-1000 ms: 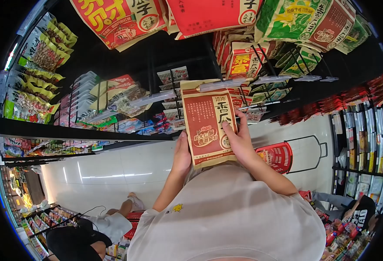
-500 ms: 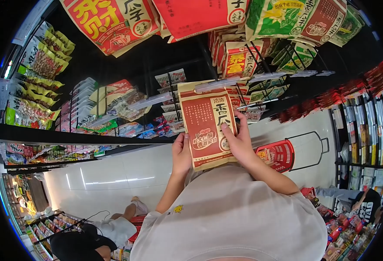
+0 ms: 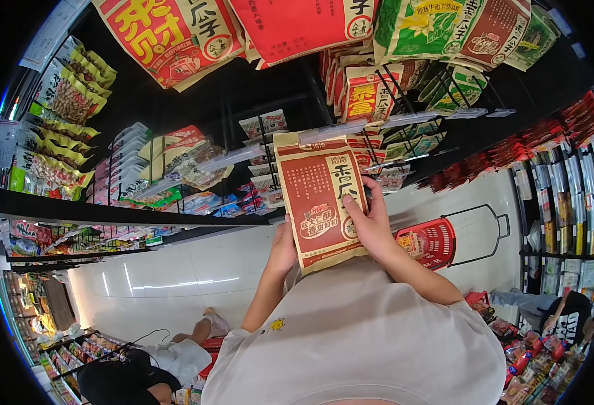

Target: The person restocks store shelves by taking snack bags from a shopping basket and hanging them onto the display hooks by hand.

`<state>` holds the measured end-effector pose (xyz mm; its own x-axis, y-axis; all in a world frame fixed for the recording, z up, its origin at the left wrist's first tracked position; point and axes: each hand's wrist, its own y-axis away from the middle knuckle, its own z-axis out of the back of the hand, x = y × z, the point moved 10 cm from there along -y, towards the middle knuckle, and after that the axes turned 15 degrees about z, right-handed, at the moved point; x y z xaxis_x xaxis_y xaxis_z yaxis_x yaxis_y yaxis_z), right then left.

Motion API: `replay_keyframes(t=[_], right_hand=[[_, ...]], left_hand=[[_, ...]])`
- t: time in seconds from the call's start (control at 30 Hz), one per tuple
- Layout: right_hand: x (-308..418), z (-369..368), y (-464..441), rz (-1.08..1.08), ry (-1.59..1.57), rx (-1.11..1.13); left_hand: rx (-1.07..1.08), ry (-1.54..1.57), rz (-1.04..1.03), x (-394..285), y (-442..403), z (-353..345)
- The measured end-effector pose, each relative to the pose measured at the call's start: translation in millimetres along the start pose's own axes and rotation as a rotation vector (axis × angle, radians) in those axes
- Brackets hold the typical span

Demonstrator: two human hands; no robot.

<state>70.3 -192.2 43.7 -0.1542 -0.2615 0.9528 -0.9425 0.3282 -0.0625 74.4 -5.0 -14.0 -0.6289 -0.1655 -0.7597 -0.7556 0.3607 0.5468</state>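
Note:
A brown and cream paper bag of sunflower seeds is upright before my chest, its printed face toward me. My right hand grips its right edge, thumb lying across the front and the other fingers behind. On the lower left edge, my left hand is closed against the bag, with most of its fingers hidden behind it. The bag's top lies close to a clear label strip of the shelf. Similar seed bags hang above, among them a red and yellow bag and a green bag.
A red shopping basket with a package inside stands on the floor to my right. Packed snack bags hang at the left, and a shelf of goods rises at the right. One person is low left, another person low right.
The bag of sunflower seeds has come slightly lower and closer to my body, both hands still on it. The hanging bags have shifted a little in view.

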Motion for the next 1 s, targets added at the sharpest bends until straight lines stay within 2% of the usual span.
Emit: replay_keyframes(t=[0.07,0.17,0.37,0.47,0.57,0.67,1.0], right_hand=[[-0.2,0.6,-0.1,0.004,0.005,0.002],[0.1,1.9,0.7,0.002,0.008,0.007],[-1.7,5.0,0.8,-0.002,0.036,0.007],[4.7,3.8,1.3,0.003,0.062,0.029],[6.8,-0.5,2.6,0.018,0.066,0.059],[5.3,-2.3,4.0,0.022,0.088,0.083],[7.8,-2.6,2.9,0.026,0.095,0.095]], left_hand=[[0.068,0.037,-0.031,3.7,-3.1,0.2],[0.036,0.047,-0.001,2.6,-0.4,-2.4],[0.085,-0.162,0.057,15.0,-13.3,10.7],[0.071,0.131,0.051,-11.6,1.4,-5.5],[0.084,0.168,0.059,-12.5,3.1,-4.8],[-0.017,-0.005,-0.156,-39.6,13.6,-17.3],[-0.077,0.011,-0.185,-39.1,15.6,-18.8]])
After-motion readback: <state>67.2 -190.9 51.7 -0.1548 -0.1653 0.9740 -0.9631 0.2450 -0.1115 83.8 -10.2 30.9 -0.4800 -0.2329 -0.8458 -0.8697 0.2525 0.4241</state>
